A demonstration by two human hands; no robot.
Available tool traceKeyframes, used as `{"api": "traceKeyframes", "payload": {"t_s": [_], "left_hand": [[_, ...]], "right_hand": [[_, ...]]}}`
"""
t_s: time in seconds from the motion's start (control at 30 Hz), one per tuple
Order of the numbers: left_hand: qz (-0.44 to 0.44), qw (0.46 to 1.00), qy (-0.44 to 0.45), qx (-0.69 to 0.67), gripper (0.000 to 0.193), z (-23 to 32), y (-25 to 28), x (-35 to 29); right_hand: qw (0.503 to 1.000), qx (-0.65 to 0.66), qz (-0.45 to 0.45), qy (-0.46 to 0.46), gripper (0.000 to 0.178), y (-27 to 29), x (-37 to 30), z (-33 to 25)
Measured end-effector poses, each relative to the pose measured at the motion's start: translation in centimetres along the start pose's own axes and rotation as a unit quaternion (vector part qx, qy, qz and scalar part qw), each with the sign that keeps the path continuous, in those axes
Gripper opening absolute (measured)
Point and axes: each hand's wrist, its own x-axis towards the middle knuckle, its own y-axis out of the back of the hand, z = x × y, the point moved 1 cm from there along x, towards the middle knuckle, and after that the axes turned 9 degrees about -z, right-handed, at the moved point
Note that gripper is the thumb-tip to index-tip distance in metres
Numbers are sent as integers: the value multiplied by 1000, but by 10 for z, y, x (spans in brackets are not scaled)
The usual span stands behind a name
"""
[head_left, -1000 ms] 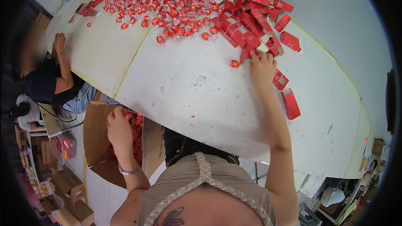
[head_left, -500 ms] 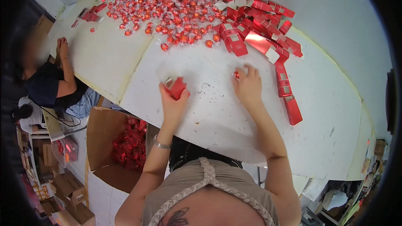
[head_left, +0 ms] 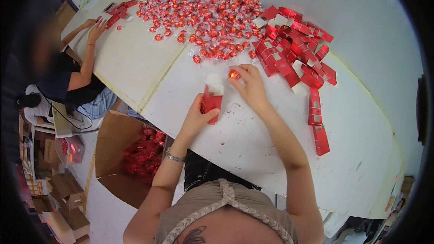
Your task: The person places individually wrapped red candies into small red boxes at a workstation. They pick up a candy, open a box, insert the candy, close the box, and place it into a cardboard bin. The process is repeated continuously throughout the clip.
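A small red carton [head_left: 213,102] with its white top flap standing open is gripped in my left hand [head_left: 199,114], above the white table. My right hand [head_left: 250,86] pinches a red-wrapped candy [head_left: 233,74] between thumb and fingers, just right of the carton's open end and apart from it. Beyond both hands lies a big heap of the same wrapped candies [head_left: 208,16] in clear twisted film. To its right, a pile of red cartons [head_left: 296,45] with white insides spreads toward the wall.
Two red cartons [head_left: 315,106] lie end to end at the right. Below the table's left edge a cardboard box [head_left: 110,147] holds many red packs. A co-worker [head_left: 68,74] at the left reaches toward some red cartons [head_left: 121,12]. Several brown boxes [head_left: 65,190] stand lower left.
My right hand has moved left with the candy toward the carton. My left hand has turned the carton upright, its flap now showing. The co-worker's hands have reached farther forward to the cartons.
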Motion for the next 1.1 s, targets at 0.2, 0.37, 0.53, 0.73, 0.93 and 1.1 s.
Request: {"api": "traceKeyframes", "payload": {"t_s": [0.2,0.37,0.53,0.73,0.93,1.1], "left_hand": [[-53,998,23,28,45,13,-28,9],[-76,994,-11,82,45,9,-32,10],[-99,995,0,17,50,17,-44,12],[-86,995,-50,29,61,6,-54,8],[-52,994,-93,12,69,10,-61,-5],[-48,979,-162,110,62,22,-65,-16]], "right_hand": [[963,-177,-203,13,36,35,-17,-63],[983,-62,-170,39,34,60,-18,-62],[985,-121,-125,6,34,54,-30,-68],[992,-108,-63,4,20,65,-38,-60],[979,-151,-120,64,23,68,-50,-73],[960,260,-46,-92,30,41,-76,-57]]}}
